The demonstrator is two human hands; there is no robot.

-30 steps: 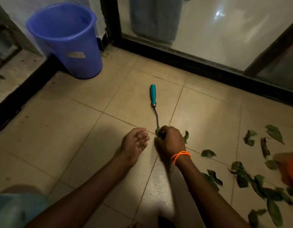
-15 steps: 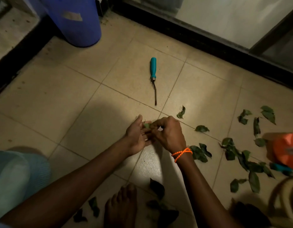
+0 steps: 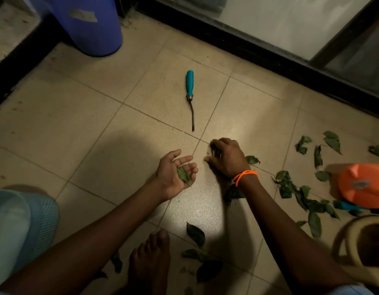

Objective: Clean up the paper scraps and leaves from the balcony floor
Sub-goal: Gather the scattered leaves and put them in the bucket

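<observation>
One small green leaf [image 3: 183, 175] lay in the upturned left hand [image 3: 173, 174], fingers loosely apart, while the right hand [image 3: 225, 158], fingers curled down on the floor tile, judged pinching another light, limp, tear-prone leaf.

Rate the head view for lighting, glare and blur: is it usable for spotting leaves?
Head view: dim overall, one bright pool on the glossy floor tile with mild glare; both hands cast a broad shadow left of the left hand. Right hand fingertips slightly blurred. Leaf in the palm is readable; leaves near the foot sink into darkness. Edges bow from wide-angle distortion.
</observation>
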